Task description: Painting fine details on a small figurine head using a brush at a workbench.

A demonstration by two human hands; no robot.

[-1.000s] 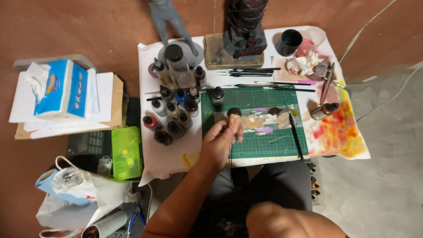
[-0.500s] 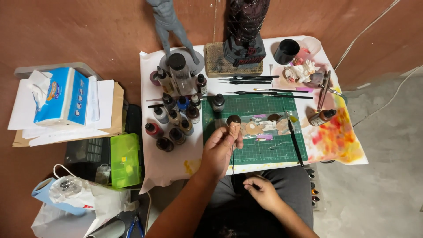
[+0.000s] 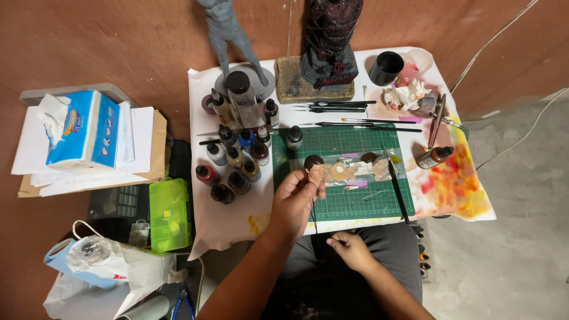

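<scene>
My left hand [image 3: 293, 204] holds a small figure head [image 3: 313, 169] with dark hair, upright over the near left part of a green cutting mat [image 3: 355, 204]. A thin dark brush [image 3: 315, 219] runs from under the head down toward my lap. My right hand [image 3: 351, 250] is over my lap, its fingers pinched together at the brush's lower end. A clear sheet with skin-tone paint blobs [image 3: 355, 170] lies on the mat just right of the head.
Several paint bottles [image 3: 237, 163] crowd left of the mat. Behind stand a grey figure [image 3: 228, 35], a dark statue [image 3: 329, 44], a black cup [image 3: 386, 68] and loose brushes [image 3: 338, 108]. A tissue box [image 3: 83, 127], green plastic case [image 3: 169, 213] and plastic bag [image 3: 109, 269] lie left.
My right hand has come into view over my lap and pinched the brush. My left hand keeps the head at the same spot on the mat.
</scene>
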